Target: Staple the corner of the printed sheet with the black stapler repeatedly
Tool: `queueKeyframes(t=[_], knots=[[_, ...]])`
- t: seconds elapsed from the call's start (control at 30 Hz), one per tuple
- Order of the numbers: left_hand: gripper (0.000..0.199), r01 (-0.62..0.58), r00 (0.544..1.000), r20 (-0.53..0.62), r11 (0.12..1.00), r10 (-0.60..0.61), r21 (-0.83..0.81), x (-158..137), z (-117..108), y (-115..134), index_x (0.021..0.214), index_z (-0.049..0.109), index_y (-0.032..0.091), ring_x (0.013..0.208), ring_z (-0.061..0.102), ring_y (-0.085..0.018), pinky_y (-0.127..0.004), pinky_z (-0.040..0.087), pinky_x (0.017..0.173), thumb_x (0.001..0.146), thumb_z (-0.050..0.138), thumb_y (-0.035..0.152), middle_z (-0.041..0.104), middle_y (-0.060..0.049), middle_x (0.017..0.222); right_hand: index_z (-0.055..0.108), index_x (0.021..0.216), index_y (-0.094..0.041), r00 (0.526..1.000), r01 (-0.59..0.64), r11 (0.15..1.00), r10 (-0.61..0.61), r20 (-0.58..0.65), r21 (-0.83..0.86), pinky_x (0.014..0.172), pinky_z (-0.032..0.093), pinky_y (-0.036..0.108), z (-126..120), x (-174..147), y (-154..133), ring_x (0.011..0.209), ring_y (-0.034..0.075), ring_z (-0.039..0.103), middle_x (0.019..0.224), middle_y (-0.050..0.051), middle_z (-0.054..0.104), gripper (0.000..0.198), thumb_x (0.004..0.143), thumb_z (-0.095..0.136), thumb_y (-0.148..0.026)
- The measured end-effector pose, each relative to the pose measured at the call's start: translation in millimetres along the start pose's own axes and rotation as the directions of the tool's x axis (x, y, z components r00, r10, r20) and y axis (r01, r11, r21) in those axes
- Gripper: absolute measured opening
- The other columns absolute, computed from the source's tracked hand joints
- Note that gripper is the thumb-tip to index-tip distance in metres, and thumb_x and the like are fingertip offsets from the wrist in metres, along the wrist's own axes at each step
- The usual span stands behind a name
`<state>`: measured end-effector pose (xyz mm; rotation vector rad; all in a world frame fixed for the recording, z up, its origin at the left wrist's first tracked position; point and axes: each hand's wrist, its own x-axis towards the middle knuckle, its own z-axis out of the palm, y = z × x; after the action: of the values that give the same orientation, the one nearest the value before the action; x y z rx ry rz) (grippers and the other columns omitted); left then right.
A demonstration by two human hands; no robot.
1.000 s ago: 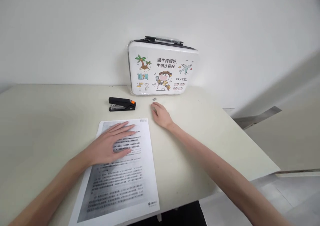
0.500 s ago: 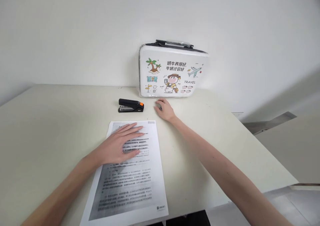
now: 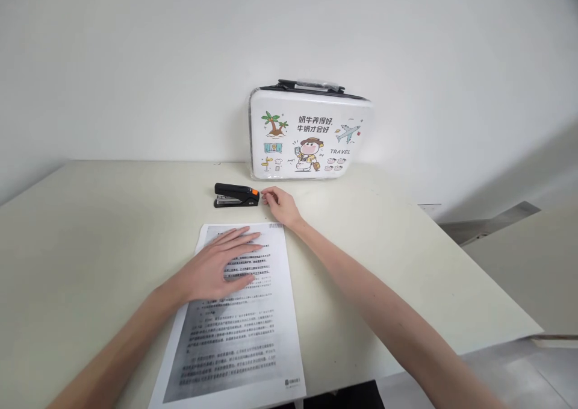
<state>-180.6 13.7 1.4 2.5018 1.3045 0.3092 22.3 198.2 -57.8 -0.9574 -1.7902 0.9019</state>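
My left hand [image 3: 221,263] lies flat with fingers spread on the upper part of a printed sheet of paper [image 3: 239,349]. Dark printed text covers the page, and part of it is hidden beneath that hand. Just beyond the top edge of the paper stands a black stapler [image 3: 235,196] with an orange piece at its right end. Beside that end is my right hand [image 3: 282,207], its fingers loosely curved, a little apart, with nothing visible in them. The fingertips are very close to the stapler; whether they touch it I cannot tell.
A white case [image 3: 289,111] with cartoon travel pictures and a black handle stands upright at the back, near the wall [image 3: 158,65]. The pale table [image 3: 112,228] ends at a slanting edge on the right. Something black shows below its front edge.
My right hand has moved left and slightly nearer to me, from in front of the case to the stapler's right end. My left hand stays flat on the paper. The view has shifted slightly.
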Motion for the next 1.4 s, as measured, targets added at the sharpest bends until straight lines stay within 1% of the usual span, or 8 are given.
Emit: queueKeyframes(t=[0.13,0.33,0.6,0.87,1.0,1.13,1.27,1.4], knots=[[0.059,0.009,1.000,-0.005,1.000,-0.009,-0.009,0.0,0.9,-0.6,0.151,0.060,0.037,0.161,0.028,-0.032,-0.054,0.025,0.132,0.097,0.061,0.062,0.043,0.004,0.169,0.062,0.104,-0.026,0.997,-0.059,0.991,0.065,-0.048,0.120,0.091,0.059,0.037,10.8,0.0,1.0,0.080,0.017,0.075,0.092,0.000,0.075,0.019,0.103,0.043,-0.028],[0.058,0.013,1.000,-0.023,1.000,-0.013,-0.020,0.3,1.7,0.2,0.150,0.060,0.038,0.161,0.030,-0.032,-0.053,0.027,0.132,0.098,0.059,0.063,0.044,0.004,0.168,0.059,0.103,-0.027,0.980,-0.104,0.957,0.145,-0.134,0.272,0.101,0.057,0.039,7.1,-0.1,9.0,0.096,0.016,0.076,0.105,0.004,0.074,0.020,0.105,0.040,-0.034],[0.058,0.033,0.999,-0.022,0.999,-0.032,0.005,3.6,2.5,0.7,0.150,0.060,0.037,0.161,0.030,-0.030,-0.051,0.027,0.132,0.100,0.057,0.066,0.044,0.004,0.168,0.060,0.104,-0.025,0.978,-0.105,0.915,0.167,-0.128,0.389,0.104,0.057,0.040,9.4,-8.3,7.3,0.107,0.017,0.075,0.114,0.007,0.074,0.020,0.103,0.044,-0.037],[0.053,0.054,0.996,-0.066,0.998,-0.053,0.013,-2.6,1.9,-2.3,0.144,0.066,0.035,0.159,0.036,-0.030,-0.050,0.031,0.130,0.101,0.057,0.064,0.051,0.003,0.163,0.060,0.104,-0.025,0.977,-0.096,0.930,0.156,-0.147,0.354,0.106,0.058,0.042,-5.0,-14.2,9.3,0.114,0.018,0.073,0.117,0.008,0.073,0.019,0.102,0.049,-0.041],[0.054,0.052,0.997,-0.066,0.999,-0.051,0.014,-5.1,1.6,-3.7,0.144,0.066,0.035,0.158,0.036,-0.029,-0.050,0.031,0.130,0.100,0.057,0.064,0.052,0.004,0.162,0.065,0.108,-0.025,0.989,-0.068,0.959,0.101,-0.107,0.276,0.111,0.054,0.046,-24.6,-30.2,7.5,0.118,0.022,0.071,0.119,0.008,0.074,0.019,0.097,0.059,-0.039],[0.054,0.041,0.997,-0.059,0.999,-0.041,0.004,-5.3,2.2,-1.8,0.145,0.065,0.035,0.159,0.035,-0.029,-0.050,0.031,0.130,0.100,0.057,0.064,0.052,0.004,0.163,0.066,0.115,-0.025,0.996,-0.048,0.969,0.065,-0.064,0.241,0.117,0.050,0.046,-38.2,-45.6,6.8,0.128,0.023,0.067,0.130,0.009,0.073,0.024,0.098,0.054,-0.036],[0.055,0.038,0.997,-0.063,0.999,-0.039,-0.004,-3.8,5.3,1.1,0.145,0.064,0.035,0.159,0.034,-0.029,-0.050,0.031,0.130,0.101,0.056,0.065,0.051,0.004,0.163,0.065,0.121,-0.026,0.998,-0.037,0.973,0.046,-0.034,0.226,0.123,0.044,0.047,-38.2,-55.5,6.7,0.136,0.022,0.063,0.141,0.007,0.069,0.027,0.097,0.054,-0.031],[0.057,0.069,0.995,-0.072,0.998,-0.069,-0.007,-1.9,9.2,1.9,0.148,0.063,0.035,0.160,0.032,-0.029,-0.049,0.029,0.131,0.101,0.055,0.068,0.048,0.005,0.165,0.063,0.125,-0.026,1.000,-0.017,0.969,0.021,-0.013,0.245,0.125,0.042,0.047,-36.7,-62.3,6.1,0.139,0.021,0.061,0.146,0.008,0.067,0.032,0.095,0.053,-0.027]])
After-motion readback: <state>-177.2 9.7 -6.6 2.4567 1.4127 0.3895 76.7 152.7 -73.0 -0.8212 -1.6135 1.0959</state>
